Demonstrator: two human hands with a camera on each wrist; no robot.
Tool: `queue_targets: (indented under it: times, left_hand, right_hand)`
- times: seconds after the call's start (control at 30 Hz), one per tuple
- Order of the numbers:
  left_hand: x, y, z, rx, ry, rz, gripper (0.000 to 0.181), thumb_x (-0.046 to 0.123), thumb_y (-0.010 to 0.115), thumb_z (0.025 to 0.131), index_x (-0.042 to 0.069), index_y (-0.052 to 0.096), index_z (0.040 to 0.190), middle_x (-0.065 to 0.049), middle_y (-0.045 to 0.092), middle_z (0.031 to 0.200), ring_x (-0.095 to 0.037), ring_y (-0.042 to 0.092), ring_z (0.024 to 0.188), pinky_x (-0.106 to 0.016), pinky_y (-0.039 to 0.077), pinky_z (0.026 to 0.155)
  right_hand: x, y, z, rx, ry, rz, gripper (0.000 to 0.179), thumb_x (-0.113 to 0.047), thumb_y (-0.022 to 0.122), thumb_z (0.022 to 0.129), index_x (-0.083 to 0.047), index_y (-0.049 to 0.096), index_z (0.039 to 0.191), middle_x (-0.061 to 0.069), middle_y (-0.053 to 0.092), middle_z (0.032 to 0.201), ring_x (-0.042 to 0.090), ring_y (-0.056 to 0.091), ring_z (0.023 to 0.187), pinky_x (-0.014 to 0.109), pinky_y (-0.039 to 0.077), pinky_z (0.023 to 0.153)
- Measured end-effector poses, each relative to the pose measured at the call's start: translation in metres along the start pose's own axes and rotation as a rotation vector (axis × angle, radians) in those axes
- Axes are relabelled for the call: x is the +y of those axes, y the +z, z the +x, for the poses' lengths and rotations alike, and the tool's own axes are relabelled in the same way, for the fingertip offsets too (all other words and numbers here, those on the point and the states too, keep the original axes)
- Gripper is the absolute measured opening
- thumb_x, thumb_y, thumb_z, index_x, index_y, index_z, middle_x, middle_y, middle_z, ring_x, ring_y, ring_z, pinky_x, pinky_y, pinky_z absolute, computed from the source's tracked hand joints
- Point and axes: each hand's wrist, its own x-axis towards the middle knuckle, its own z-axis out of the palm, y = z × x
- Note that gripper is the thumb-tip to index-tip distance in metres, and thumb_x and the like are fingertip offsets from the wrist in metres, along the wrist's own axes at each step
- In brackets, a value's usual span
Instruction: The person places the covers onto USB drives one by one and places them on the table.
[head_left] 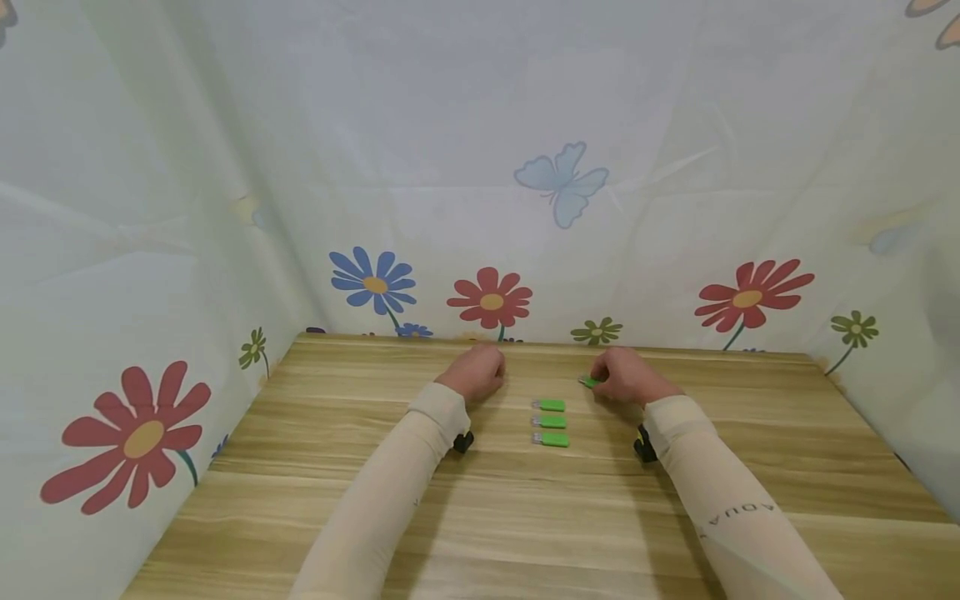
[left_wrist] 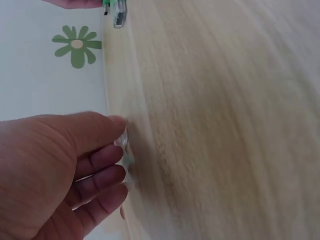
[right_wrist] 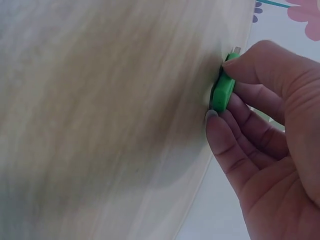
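Observation:
My right hand pinches a green USB stick between thumb and fingers, close over the wooden table near its back edge. In the right wrist view the stick's connector end points away from my palm. To the left, my left hand has its fingers curled at the table surface. Its thumb and forefinger pinch a small clear piece, mostly hidden behind the fingertips; I cannot tell what it is. Between the hands and nearer me, several green USB sticks lie in a column, their pale ends facing left.
The wood-grain table spreads out in front of me. Behind it and along its sides hangs a pale curtain printed with flowers and a butterfly. Black wrist straps sit under my sleeves.

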Motion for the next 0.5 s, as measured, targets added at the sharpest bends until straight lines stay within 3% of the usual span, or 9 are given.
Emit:
queue_targets:
  times: [0.3,0.5]
  left_hand:
    - [0.0026,-0.0028,-0.0036,-0.012,0.021,0.033,0.039,0.008,0.063,0.092,0.016,0.045,0.058,0.004,0.033,0.057,-0.012,0.034,0.056,-0.024,0.032,0.054]
    - [0.0079,-0.0069,-0.0078,-0.005,0.029,0.063,0.026,0.01,0.065,0.092,0.015,0.055,0.069,0.003,0.046,0.064,-0.013,0.044,0.063,-0.024,0.038,0.062]
  right_hand:
    - [-0.0034,-0.0034,-0.0022,-0.042,0.013,0.003,0.009,-0.008,0.077,0.075,-0.009,0.075,0.083,0.002,0.069,0.081,0.016,0.056,0.072,0.031,0.049,0.066]
    - [-0.0062,-0.005,-0.006,-0.06,0.033,0.004,0.008,-0.009,0.078,0.074,-0.01,0.074,0.082,0.001,0.067,0.08,0.016,0.055,0.071,0.03,0.047,0.065]
